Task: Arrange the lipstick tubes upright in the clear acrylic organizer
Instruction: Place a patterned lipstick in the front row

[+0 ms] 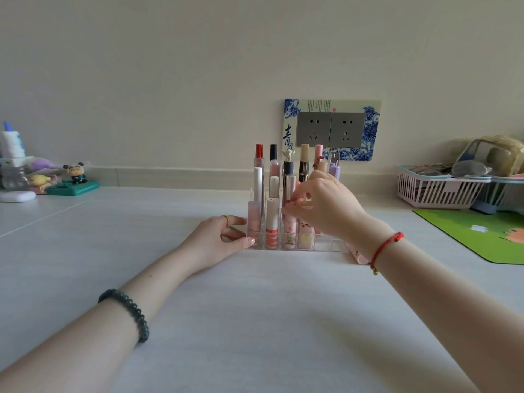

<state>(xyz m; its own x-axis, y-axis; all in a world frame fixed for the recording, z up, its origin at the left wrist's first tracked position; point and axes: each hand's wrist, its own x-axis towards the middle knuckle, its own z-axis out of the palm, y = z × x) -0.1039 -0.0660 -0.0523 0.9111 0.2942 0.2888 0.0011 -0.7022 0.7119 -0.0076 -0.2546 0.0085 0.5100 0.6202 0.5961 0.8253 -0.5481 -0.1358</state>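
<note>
Nearest the camera, the left forearm with its dark bead bracelet runs up across the table to the left hand. That hand lies low and open-fingered. Its thumb tip touches the front-left corner of the clear acrylic organizer, and its ringed finger reaches along the organizer's left side, bracing it rather than gripping.

The right hand comes in from the right with a red cord bracelet at the wrist, arched above the front row. Its thumb and fingertips pinch the cap of a pink lipstick tube. The tube stands upright, with its base down in a front compartment just below those fingertips.

The step in hand looks like seating this tube. To do it well, the pinch should hold the tube vertical and press straight down until the base meets the floor of the cell. The left hand should hold the light organizer against sliding. The fingers should then let go upward, so the tall tubes just behind the knuckles are not knocked.

Another pink tube lies flat on the table under the right wrist, probably next.
</note>
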